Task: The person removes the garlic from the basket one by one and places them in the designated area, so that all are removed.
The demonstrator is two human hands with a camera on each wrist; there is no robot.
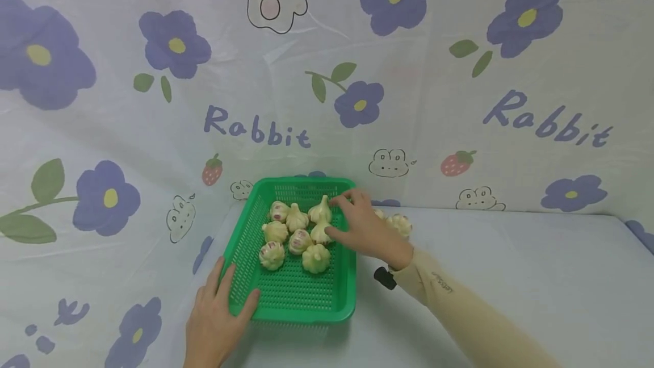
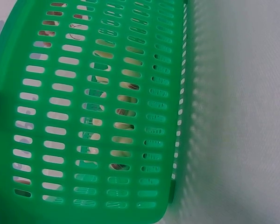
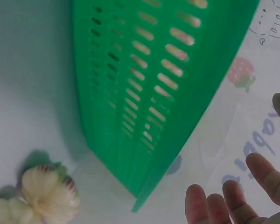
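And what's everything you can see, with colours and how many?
basket: one, green, on tabletop
garlic bulbs: eight visible, cream, inside basket
other garlic bulbs: at least two, cream, right of basket
tabletop: one, whitish, under basket
cloth: count unclear, white with purple flowers, behind basket
small object: one, black, right of basket
left hand: one, bare, at basket's near-left rim
right hand: one, bare, over basket's right side
sleeve: one, beige, next to right hand

Beige sleeve (image 1: 460,316), dark lettering (image 1: 442,283), black wrist device (image 1: 385,278)
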